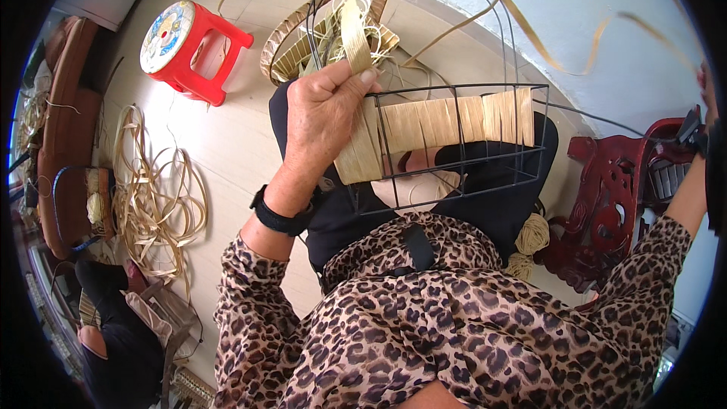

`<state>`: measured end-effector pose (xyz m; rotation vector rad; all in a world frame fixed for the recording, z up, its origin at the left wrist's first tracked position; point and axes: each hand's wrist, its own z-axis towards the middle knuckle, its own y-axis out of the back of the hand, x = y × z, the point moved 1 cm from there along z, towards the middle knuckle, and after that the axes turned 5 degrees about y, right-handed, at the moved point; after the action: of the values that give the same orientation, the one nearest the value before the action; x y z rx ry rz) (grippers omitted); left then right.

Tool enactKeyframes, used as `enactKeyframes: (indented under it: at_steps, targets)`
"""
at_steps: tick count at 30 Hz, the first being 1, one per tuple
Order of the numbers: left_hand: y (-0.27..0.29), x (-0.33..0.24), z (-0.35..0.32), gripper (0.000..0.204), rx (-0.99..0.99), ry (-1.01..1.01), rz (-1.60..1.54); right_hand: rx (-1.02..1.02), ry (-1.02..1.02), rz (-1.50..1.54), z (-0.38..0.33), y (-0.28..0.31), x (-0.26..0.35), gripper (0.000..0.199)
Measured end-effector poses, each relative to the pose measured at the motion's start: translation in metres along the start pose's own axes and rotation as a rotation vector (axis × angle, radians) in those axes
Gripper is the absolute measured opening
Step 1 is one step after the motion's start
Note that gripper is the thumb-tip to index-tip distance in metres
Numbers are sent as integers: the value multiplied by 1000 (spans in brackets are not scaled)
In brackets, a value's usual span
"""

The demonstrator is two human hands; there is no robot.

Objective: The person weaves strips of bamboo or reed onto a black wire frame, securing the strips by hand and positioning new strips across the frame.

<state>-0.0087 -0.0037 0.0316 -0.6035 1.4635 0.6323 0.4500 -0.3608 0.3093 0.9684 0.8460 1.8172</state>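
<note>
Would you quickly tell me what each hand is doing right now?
Left hand: closed, pinching a straw strip against the wire frame.
Right hand: at picture's edge, cannot be told.

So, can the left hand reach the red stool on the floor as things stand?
Probably not right away: the left hand grips a straw strip at the wire frame. The red stool stands apart, though nothing blocks the way.

Head view: worn on head, looking steeply down, close over lap and wire frame [454,136].
Edges: fisheye-bent; floor far, chair right.
</note>
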Motion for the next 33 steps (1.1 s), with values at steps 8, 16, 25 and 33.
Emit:
enactKeyframes:
  at_steps: [8,16,25,33]
  targets:
    - [9,-16,14,16,138,82,344,229,165,99,-87,-62,7,45]
    - [6,-40,5,16,42,-117,481,632,663,714,-258,-79,158,19]
    - [-27,-14,-41,10,-147,-784,740,178,1372,598,-367,-105,244,34]
    - [-18,-7,-52,21,-38,-723,661,447,1321,673,-380,-117,235,14]
